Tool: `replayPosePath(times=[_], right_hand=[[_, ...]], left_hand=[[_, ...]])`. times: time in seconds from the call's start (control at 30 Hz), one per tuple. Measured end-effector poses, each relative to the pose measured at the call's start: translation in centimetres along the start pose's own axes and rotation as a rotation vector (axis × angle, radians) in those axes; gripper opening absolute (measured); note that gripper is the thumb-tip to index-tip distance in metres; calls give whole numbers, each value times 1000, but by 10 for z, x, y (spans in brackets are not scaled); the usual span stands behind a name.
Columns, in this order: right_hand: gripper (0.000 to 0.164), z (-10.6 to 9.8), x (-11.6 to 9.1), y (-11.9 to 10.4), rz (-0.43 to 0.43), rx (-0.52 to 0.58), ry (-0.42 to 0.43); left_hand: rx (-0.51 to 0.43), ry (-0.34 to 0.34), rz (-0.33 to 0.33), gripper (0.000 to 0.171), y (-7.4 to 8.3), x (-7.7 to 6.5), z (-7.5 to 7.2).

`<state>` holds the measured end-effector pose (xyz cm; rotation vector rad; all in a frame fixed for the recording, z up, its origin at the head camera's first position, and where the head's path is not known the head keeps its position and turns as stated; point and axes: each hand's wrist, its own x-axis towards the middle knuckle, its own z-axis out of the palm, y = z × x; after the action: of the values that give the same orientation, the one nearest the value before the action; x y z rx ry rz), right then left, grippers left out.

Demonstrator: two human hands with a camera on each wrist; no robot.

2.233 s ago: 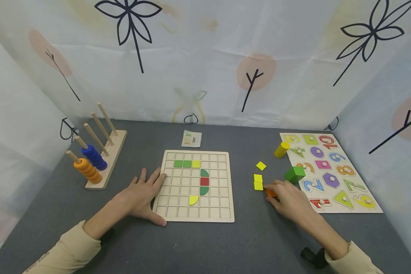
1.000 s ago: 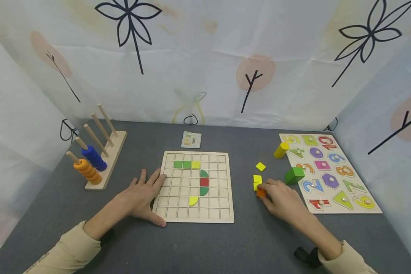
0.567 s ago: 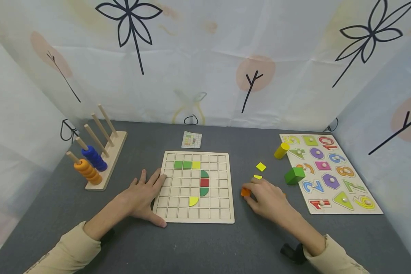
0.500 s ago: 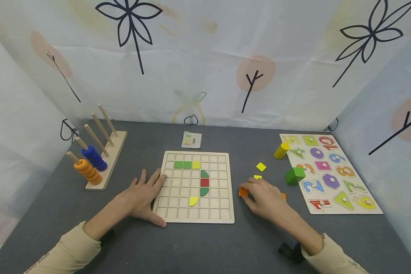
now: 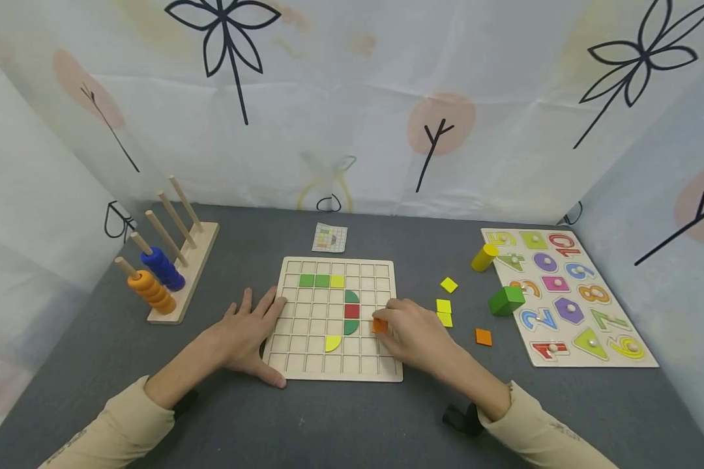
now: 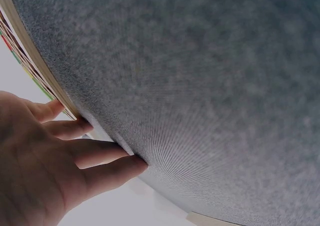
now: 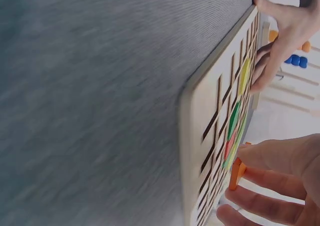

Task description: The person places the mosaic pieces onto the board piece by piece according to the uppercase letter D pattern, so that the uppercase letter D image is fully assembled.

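My right hand (image 5: 413,332) pinches an orange square tile (image 5: 379,325) between thumb and fingers, over the right part of a wooden grid board (image 5: 305,365). The right wrist view shows that orange tile (image 7: 237,174) held edge-on above the grid. Spread along the board's left edge, my left hand (image 5: 248,335) touches the rim with its fingers and thumb straight. Set in the grid are green squares (image 5: 314,281), a yellow square (image 5: 337,281), a red square (image 5: 351,311) between two green rounded pieces (image 5: 351,297), and a yellow quarter-round (image 5: 332,343).
Right of the board lie yellow tiles (image 5: 443,305) and another orange tile (image 5: 484,337). Farther right are a green block (image 5: 507,300), a yellow cylinder (image 5: 484,257) and a number puzzle (image 5: 613,326). A pattern card (image 5: 330,238) lies behind; a peg stand (image 5: 202,251) is left.
My right hand has carried the orange tile leftward from beside the yellow tiles to over the board, uncovering the yellow tiles and the other orange tile. The left hand has stayed put.
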<state>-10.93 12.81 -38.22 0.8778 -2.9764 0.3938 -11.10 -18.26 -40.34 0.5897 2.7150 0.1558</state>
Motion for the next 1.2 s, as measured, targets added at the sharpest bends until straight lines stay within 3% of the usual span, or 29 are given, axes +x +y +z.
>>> replayPosePath(times=[0.27, 0.43, 0.7, 1.2], right_hand=[[19, 6, 19, -22, -55, 73, -15], [12, 11, 28, -36, -105, 76, -7], [15, 21, 40, -56, -136, 100, -84], [14, 31, 44, -68, -181, 54, -111]], left_hand=[[7, 10, 12, 146, -1, 1, 1], [11, 10, 13, 146, -2, 1, 2], [-5, -11, 5, 147, -1, 2, 0], [-12, -9, 9, 147, -1, 0, 0]])
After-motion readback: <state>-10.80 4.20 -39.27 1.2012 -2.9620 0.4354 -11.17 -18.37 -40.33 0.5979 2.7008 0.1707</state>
